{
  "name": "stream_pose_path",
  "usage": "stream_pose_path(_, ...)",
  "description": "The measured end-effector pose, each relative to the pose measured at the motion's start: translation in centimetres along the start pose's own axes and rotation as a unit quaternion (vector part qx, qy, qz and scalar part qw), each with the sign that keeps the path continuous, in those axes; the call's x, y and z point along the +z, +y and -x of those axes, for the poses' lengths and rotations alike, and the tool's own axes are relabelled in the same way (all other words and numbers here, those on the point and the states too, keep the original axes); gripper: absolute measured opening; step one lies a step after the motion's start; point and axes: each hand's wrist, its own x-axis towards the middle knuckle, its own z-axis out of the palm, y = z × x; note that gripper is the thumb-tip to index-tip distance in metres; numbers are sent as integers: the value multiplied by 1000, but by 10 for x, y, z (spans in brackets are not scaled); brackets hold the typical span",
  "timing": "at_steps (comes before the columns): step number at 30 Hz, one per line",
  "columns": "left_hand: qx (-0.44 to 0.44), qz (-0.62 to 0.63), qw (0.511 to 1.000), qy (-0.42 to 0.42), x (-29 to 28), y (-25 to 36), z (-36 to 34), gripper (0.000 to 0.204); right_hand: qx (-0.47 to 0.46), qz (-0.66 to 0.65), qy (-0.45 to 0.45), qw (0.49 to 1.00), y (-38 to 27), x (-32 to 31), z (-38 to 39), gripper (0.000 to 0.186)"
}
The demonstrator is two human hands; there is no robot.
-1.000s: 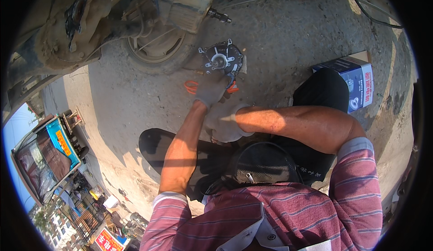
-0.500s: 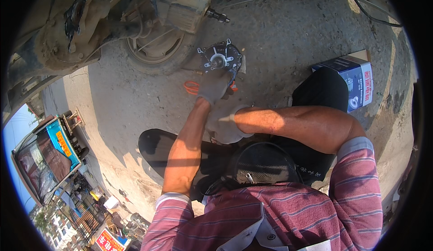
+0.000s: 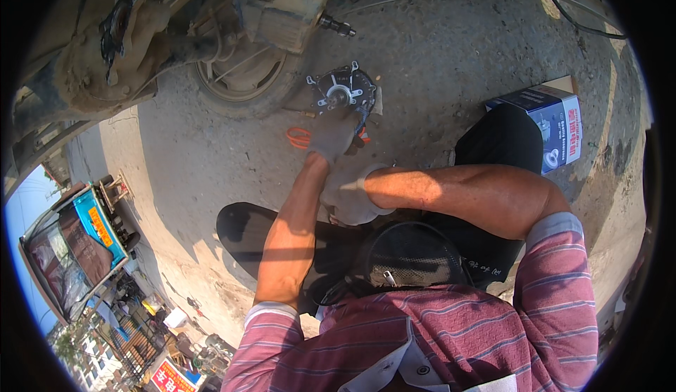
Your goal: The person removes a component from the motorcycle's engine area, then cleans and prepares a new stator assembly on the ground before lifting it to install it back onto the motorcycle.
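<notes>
A round dark motor end [image 3: 352, 85] with silver brackets and a central shaft lies on the ground ahead of me. My left hand [image 3: 334, 135], in a pale grey glove, reaches to its near edge. The fingers are bent and closed there, and what they grip is hidden. A bluish piece, perhaps wiring, shows beside those fingers. My right hand [image 3: 351, 193], gloved alike, is closer to me and just below the left. Its fingers curl inward around something I cannot make out. Orange loops [image 3: 298, 137] lie left of my left hand.
A dusty vehicle wheel [image 3: 243, 85] and a ribbed metal housing with a protruding shaft [image 3: 336, 24] stand at the upper left. To the right, a blue and white carton [image 3: 548, 126] sits open beside my knee. Farther left is a blue three-wheeled cart [image 3: 97, 212].
</notes>
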Motion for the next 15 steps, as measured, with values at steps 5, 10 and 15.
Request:
stream_pose_path(5,2,15,1000,9,1,-1,-1,35,-5,-11,19,1000,0,0,2,35)
stream_pose_path(10,-1,-6,1000,2,-1,0,-5,36,-4,-20,21,1000,1,1,2,36)
stream_pose_path(15,-13,22,1000,15,1,-3,-1,34,4,-23,4,1000,1,0,4,33)
